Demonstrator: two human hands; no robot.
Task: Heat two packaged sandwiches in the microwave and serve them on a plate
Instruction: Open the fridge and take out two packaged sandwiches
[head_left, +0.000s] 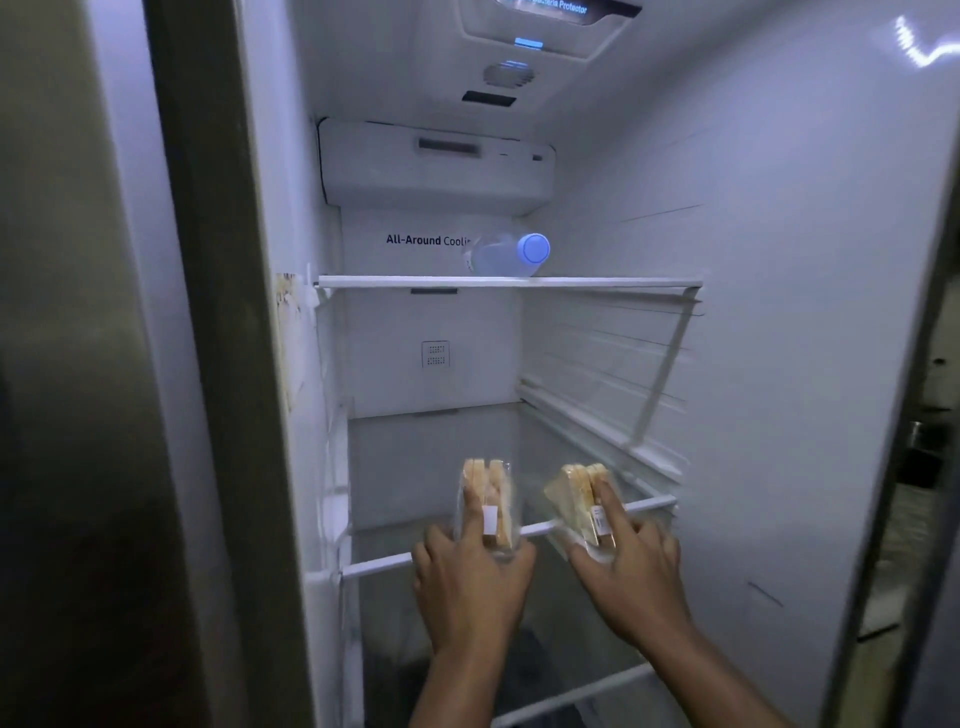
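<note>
Two sandwiches: both in clear wedge packs, both at the front edge of the lower glass shelf (644, 503) inside the open fridge (779, 312).
Left sandwich (500, 499): upright, cut face toward the camera, white label strip on the front.
Left hand (470, 582): wrapped around the left pack from below — one finger runs up its front face, thumb on the left side. Grasping it.
Right sandwich (574, 493): tilted, leaning left, label partly readable only as a letter, rest hidden by fingers.
Right hand (631, 577): closed on the right pack — fingers laid over its front and right side. Grasping it.
Contact with shelf: cannot tell whether either pack rests on the glass or is lifted just clear of it.
Spacing: packs side by side, near each other, not touching.
Upper shelf (509, 282): one clear bottle (506, 254) lying on its side, blue cap toward the camera, right of centre.
Back wall: printed text "All-Around Cooli…", end hidden by the bottle.
Lighting: dim, bluish.
</note>
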